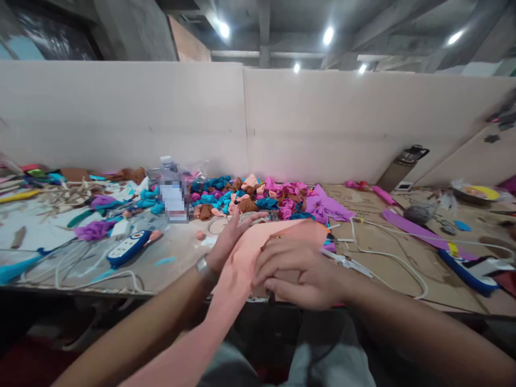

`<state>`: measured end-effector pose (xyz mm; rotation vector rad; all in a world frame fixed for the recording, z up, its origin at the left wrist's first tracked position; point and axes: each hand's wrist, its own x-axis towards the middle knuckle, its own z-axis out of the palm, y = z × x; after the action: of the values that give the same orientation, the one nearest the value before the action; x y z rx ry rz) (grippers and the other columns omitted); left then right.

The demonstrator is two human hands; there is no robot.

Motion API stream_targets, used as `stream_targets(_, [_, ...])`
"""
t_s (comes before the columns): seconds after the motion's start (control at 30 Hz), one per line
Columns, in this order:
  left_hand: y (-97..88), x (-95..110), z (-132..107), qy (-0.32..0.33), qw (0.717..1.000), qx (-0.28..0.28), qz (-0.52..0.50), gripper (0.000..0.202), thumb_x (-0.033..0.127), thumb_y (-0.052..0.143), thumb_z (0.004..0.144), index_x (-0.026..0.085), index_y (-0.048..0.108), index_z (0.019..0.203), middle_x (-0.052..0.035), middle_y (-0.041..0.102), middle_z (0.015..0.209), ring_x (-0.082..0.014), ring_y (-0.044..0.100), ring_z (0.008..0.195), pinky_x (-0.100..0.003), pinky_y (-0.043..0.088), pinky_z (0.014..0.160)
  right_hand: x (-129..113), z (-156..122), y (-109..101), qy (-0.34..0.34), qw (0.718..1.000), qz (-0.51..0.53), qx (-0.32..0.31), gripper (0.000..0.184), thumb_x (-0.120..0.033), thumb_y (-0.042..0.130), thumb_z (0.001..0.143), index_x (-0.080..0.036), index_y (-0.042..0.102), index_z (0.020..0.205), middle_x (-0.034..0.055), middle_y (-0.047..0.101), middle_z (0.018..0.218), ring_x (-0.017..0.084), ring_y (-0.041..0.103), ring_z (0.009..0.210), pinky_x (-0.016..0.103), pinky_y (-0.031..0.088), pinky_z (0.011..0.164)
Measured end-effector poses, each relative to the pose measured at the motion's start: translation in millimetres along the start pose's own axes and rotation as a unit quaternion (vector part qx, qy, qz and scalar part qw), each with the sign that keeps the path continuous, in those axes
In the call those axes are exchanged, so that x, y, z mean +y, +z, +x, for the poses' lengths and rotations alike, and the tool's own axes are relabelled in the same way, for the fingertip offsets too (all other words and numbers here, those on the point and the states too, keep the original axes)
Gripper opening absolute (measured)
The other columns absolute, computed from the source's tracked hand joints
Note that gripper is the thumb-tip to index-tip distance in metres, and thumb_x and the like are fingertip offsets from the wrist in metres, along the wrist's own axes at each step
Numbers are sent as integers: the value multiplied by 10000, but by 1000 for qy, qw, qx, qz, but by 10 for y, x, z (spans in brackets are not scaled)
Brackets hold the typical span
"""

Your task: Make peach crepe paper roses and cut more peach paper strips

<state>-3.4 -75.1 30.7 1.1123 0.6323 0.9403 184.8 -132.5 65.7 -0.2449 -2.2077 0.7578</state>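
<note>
A long strip of peach crepe paper [242,263] lies over the table's front edge and hangs down toward my lap. My left hand [234,234] lies flat under and beside the strip's far end, fingers stretched out toward the pile. My right hand [300,271] rests on top of the paper, its fingers curled and pressing the sheet down near the table edge. Behind them is a heap of crumpled paper pieces [258,196] in blue, brown, peach and magenta.
A plastic water bottle [172,188] stands left of the heap. A blue power strip [128,248] and white cables [387,252] lie on the cardboard-covered table [379,269]. Purple paper strips [415,228], a second blue power strip [470,269], a metal flask [403,166] and a bowl [475,192] sit right. A white partition [258,113] backs the table.
</note>
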Motion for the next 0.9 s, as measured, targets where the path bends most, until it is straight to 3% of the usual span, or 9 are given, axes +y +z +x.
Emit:
stream_targets(0.1, [-88,99,453,-54,992,-114,5,685,705,623,832,152,674,1234,-144,750,1039,-308,710,962,-400,556,817,209,-46,-157,49,998,-2,27,150,-182,597,935,-165,741,900,75,759,871,168,693,880,342,550,878])
stream_targets(0.17, [-131,55,656,-21,992,-120,43,489,429,843,737,151,725,1122,-100,748,1034,-227,700,924,-305,538,810,397,-89,-254,82,996,-6,46,161,-215,588,944,-173,732,886,71,753,875,170,690,865,323,559,815])
stream_targets(0.27, [-231,-43,897,68,997,22,40,348,183,902,599,133,745,906,-49,738,924,-150,665,797,-227,505,704,672,-174,-301,72,992,-62,78,157,-190,565,942,-192,718,904,70,742,917,176,689,905,342,559,860])
stream_targets(0.33, [-350,-80,1012,94,990,102,-12,312,172,867,622,144,717,895,-19,716,850,-119,639,708,-214,493,641,830,-231,-261,60,988,-117,87,172,-145,544,918,-199,704,881,103,728,1067,198,681,1043,376,548,944])
stream_targets(0.4, [-505,-91,1080,99,984,142,-44,278,219,812,691,164,679,930,23,659,736,-77,573,584,-186,452,555,968,-280,-183,80,982,-166,46,184,-120,526,908,-195,687,863,127,699,1202,213,656,1155,397,530,1007])
stream_targets(0.57, [-828,-129,1107,87,971,201,-97,161,215,668,720,188,518,772,95,408,512,-37,335,384,-166,254,389,1248,-376,-19,97,949,-264,-144,170,-245,570,966,-200,734,974,109,684,1331,273,567,1305,534,398,1140])
stream_targets(0.63, [-868,-172,1107,82,969,208,-105,163,190,626,679,193,471,728,93,374,501,-45,333,383,-172,269,389,1340,-415,-20,105,944,-274,-153,225,-289,544,998,-202,744,1051,109,679,1348,267,567,1302,532,400,1136])
stream_targets(0.73, [-851,-246,1115,78,968,212,-107,161,154,576,608,187,479,732,58,454,562,-71,446,448,-178,348,425,1438,-478,-74,108,942,-286,-141,272,-280,517,1012,-199,750,1127,103,711,1293,262,574,1286,493,428,1122])
stream_targets(0.9, [-780,-317,1126,107,962,229,-100,118,166,548,616,182,467,700,17,514,709,-116,578,636,-235,521,596,1456,-527,-127,125,935,-305,-134,292,-244,554,983,-196,736,1207,88,736,1257,304,545,1306,544,418,1136])
